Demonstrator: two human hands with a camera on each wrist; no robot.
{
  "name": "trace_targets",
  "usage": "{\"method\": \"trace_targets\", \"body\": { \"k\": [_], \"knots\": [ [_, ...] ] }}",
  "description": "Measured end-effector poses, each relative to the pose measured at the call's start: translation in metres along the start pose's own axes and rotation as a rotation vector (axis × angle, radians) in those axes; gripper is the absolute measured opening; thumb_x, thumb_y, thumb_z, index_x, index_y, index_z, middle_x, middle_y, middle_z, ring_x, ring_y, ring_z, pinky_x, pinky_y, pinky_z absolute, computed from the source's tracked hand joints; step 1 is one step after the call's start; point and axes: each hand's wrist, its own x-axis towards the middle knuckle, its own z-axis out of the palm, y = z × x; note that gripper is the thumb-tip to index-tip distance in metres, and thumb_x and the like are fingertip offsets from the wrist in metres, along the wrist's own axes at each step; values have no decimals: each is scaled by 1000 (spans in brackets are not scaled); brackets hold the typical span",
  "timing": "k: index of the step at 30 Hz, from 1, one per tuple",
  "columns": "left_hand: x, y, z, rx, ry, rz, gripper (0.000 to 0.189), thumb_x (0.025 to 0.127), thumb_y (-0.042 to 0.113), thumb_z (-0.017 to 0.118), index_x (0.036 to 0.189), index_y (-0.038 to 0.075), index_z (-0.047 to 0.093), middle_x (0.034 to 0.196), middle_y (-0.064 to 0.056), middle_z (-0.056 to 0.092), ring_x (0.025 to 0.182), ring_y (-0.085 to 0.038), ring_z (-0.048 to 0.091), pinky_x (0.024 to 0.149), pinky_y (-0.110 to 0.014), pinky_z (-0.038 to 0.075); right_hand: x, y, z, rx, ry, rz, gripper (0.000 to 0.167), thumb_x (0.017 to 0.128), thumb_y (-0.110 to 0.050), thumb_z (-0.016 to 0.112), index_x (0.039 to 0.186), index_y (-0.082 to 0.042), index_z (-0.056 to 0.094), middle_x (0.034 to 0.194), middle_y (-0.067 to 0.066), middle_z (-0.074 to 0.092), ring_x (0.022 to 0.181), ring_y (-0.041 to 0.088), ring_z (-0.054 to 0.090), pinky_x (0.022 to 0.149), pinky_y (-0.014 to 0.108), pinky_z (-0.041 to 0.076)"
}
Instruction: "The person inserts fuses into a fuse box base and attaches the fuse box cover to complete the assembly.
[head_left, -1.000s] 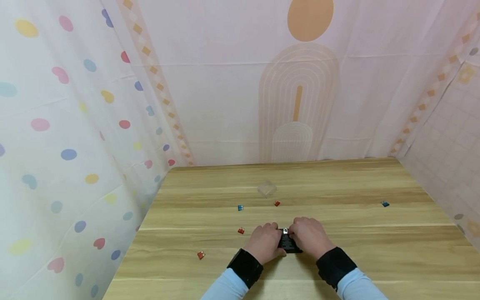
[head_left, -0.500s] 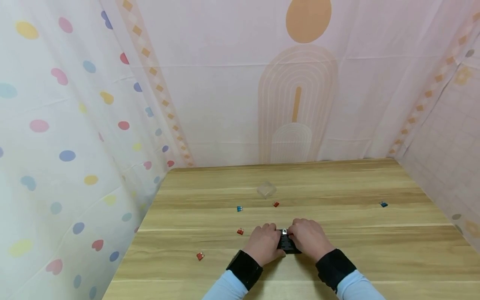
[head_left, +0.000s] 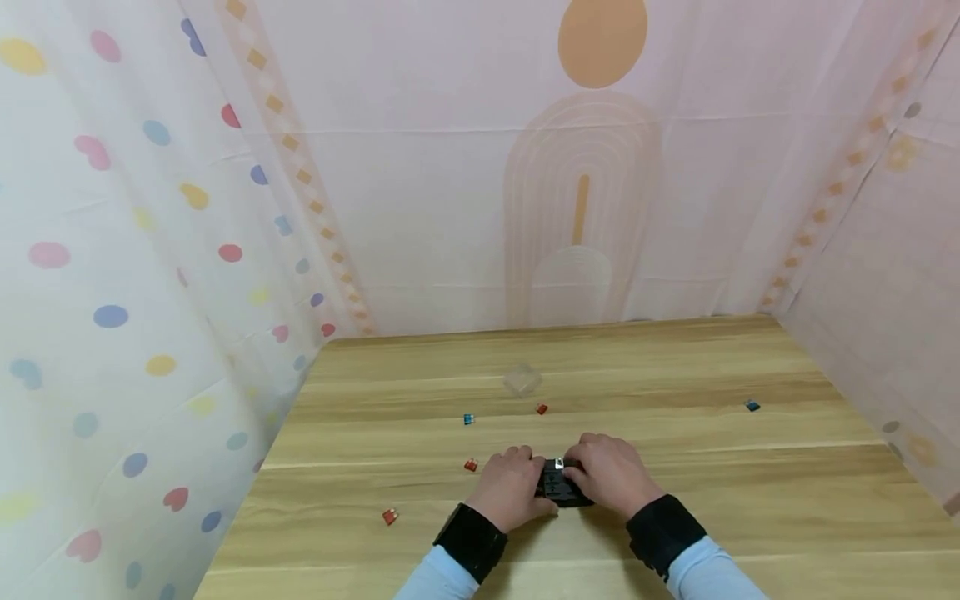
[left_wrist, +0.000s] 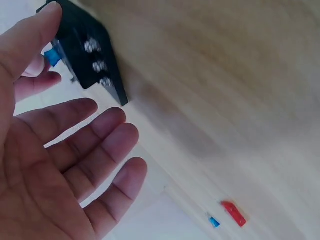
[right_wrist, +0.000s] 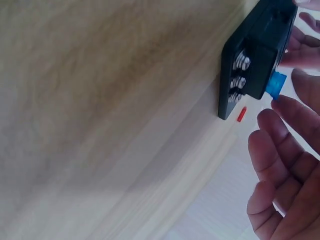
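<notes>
A black fuse box (head_left: 564, 493) lies between the two hands near the front of the table. My left hand (head_left: 506, 487) grips its left side, the thumb near the close edge and fingers at the far edge. In the left wrist view that thumb presses the box's end and the other fingers spread loose. My right hand (head_left: 615, 475) is at the far right corner, thumb and index finger pinching a blue blade fuse (right_wrist: 275, 84) at the box's side. Metal screw terminals (right_wrist: 239, 75) line one edge of the box. The right hand's other fingers are loosely bent.
Red blade fuses lie left of the hands, one (head_left: 390, 517) nearer and one (head_left: 471, 465) farther; another red fuse (head_left: 542, 408) is behind. Blue fuses lie at back left (head_left: 468, 419) and far right (head_left: 752, 406). A clear plastic cover (head_left: 522, 380) sits near the rear curtain.
The head view has swung slightly right, so everything sits further left in it. Both hands stay at the fuse box, with the right thumb showing a little more.
</notes>
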Motion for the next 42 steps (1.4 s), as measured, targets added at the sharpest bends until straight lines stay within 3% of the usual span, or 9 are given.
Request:
{"method": "trace_targets", "body": {
  "k": [15,28,42],
  "knots": [
    [-7,-7,-11,-43,-75,-113,71,71,64,79,115,10,69,103,-7,63,97,-25,59,81,-45,50,-5,10,-8,-8,-9,67,38,90,-38,73,109,-6,73,107,11,68,96,30,66,78,47,54],
    [-11,-17,-16,-99,-71,-136,72,72,62,79,120,9,68,111,-10,63,104,-29,59,88,-49,48,-1,27,-16,-31,-15,115,40,90,-37,72,113,-4,72,111,16,68,101,34,66,81,49,54],
    [-9,-14,-17,-92,-49,-117,71,73,61,78,120,9,68,111,-9,63,103,-28,58,87,-47,48,-13,60,-29,-38,-4,196,46,90,-38,72,118,-1,70,117,24,65,103,40,64,81,53,53]
  ]
}}
